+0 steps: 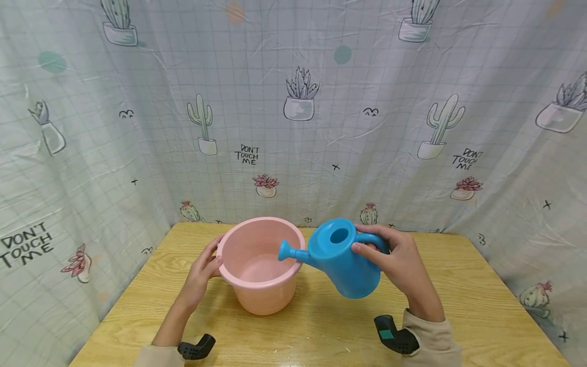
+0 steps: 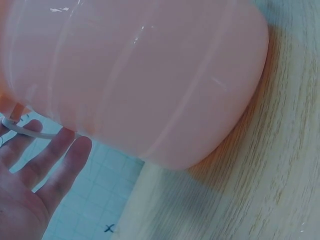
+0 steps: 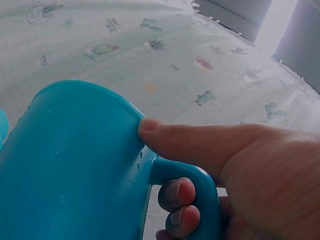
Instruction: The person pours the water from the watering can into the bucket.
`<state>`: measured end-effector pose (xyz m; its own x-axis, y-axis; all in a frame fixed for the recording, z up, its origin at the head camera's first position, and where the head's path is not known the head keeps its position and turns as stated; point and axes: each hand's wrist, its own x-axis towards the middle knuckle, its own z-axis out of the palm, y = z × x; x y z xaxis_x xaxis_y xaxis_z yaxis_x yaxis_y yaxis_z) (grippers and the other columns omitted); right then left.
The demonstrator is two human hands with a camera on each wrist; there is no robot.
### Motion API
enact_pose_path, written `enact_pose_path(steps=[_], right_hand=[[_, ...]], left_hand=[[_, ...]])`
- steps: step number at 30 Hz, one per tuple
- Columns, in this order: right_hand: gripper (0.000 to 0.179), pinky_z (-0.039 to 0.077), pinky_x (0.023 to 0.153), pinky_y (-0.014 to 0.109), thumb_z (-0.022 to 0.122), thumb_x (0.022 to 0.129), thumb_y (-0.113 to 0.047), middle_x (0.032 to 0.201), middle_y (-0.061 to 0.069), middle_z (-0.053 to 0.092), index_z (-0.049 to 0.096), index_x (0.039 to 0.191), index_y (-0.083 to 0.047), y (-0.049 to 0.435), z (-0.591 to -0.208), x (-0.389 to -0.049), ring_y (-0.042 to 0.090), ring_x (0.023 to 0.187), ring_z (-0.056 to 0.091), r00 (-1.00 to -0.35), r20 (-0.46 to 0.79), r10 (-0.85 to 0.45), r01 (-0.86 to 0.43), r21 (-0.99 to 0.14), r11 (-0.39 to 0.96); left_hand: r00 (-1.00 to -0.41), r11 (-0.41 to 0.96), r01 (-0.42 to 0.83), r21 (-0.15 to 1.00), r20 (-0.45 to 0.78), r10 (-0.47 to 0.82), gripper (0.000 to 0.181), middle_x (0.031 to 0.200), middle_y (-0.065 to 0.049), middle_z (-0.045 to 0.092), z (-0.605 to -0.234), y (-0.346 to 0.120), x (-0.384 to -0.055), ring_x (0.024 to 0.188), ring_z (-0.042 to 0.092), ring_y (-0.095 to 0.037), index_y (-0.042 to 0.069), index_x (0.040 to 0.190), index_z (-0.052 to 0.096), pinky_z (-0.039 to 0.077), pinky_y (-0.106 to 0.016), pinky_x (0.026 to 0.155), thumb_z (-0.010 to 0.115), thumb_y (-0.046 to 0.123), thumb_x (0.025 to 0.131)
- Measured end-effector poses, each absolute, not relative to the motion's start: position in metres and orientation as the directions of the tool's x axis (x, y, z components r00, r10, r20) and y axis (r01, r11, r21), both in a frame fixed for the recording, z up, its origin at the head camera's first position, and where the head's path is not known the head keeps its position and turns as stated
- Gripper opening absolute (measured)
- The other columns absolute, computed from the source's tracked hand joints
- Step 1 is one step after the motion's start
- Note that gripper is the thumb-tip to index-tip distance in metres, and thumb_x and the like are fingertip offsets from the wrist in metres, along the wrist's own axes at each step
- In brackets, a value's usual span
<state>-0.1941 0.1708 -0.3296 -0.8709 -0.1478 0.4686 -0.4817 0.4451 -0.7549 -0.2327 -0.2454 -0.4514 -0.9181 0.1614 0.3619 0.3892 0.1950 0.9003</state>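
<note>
My right hand grips the handle of a blue watering can, fingers wrapped through it and thumb pressed on the body. Tilted to the left, the can has its spout over the right rim of a pink plastic bucket. Droplets cling to the can's side in the right wrist view. The bucket stands upright on the table, and its visible inner floor looks bare. My left hand touches the outside of the bucket's left rim, fingers fairly straight. Beside those fingers in the left wrist view is a thin pale handle.
The wooden table has light wood grain. Behind and on both sides hangs a curtain printed with cacti. Black devices sit at both wrists, one at the left and one at the right.
</note>
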Motion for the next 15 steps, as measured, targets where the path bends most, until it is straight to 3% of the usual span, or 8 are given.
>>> enact_pose_path(steps=[7, 15], right_hand=[[0.037, 0.052, 0.085, 0.023, 0.071, 0.087, -0.014, 0.118, 0.012, 0.069, 0.066, 0.124, -0.007, 0.1710, -0.3297, -0.1944, -0.009, 0.098, 0.060, -0.872, 0.465, -0.153, -0.481, -0.753, 0.449], [0.038, 0.054, 0.087, 0.049, 0.071, 0.088, -0.016, 0.119, 0.014, 0.068, 0.065, 0.124, -0.007, 0.1709, -0.3295, -0.1956, -0.009, 0.097, 0.060, -0.878, 0.453, -0.154, -0.470, -0.760, 0.448]], left_hand=[[-0.914, 0.205, 0.399, 0.894, 0.371, 0.162, 0.051, 0.152, -0.017, 0.033, -0.4518, -0.2458, -0.2324, 0.113, 0.058, -0.009, 0.012, 0.153, 0.028, 0.055, -0.026, 0.081, 0.039, 0.014, 0.103], [-0.919, 0.202, 0.389, 0.899, 0.362, 0.159, 0.051, 0.152, -0.018, 0.033, -0.4518, -0.2455, -0.2329, 0.113, 0.058, -0.006, 0.012, 0.153, 0.028, 0.055, -0.026, 0.081, 0.039, 0.015, 0.103]])
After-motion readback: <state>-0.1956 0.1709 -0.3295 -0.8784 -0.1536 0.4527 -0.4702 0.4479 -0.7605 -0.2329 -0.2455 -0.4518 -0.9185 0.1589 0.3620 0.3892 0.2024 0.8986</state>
